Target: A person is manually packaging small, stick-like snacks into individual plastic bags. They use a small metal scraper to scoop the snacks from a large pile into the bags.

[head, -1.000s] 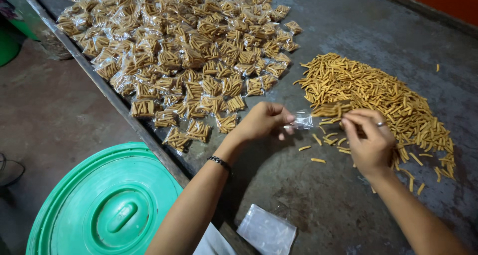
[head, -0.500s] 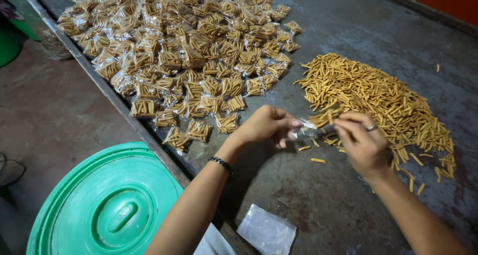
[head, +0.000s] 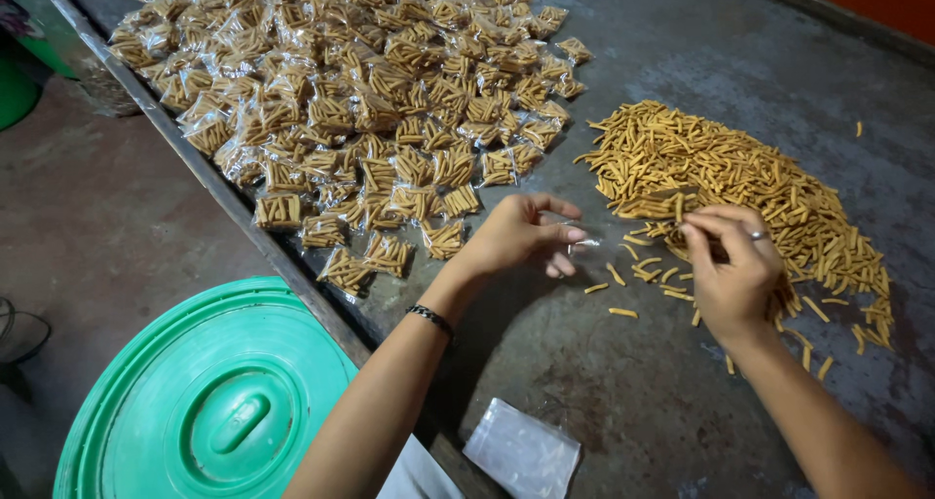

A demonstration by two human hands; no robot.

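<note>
Plastic bags [head: 523,452], empty and flat, lie in a small stack at the near edge of the grey table [head: 604,363], and beside the table, lower down, a round green lid [head: 209,402] rests on the floor. Further in, the left hand [head: 516,234] holds a small clear bag [head: 584,244]; its fingers are pinched narrow on the bag's mouth, and the bag looks almost empty. The right hand [head: 730,265], with a ring on one finger, is at the near edge of the loose pile of yellow snack sticks [head: 740,192]. Its fingers are closed narrow on some sticks. Half a second ago the two hands were close together over the bag; now the right hand is apart from it, back at the pile. I judge that one portion is already put in and the next portion is being picked up, so the filling of this bag is only begun. A few single sticks [head: 623,285] lie scattered between the hands. Far behind, many filled packets [head: 370,100] cover the table.
</note>
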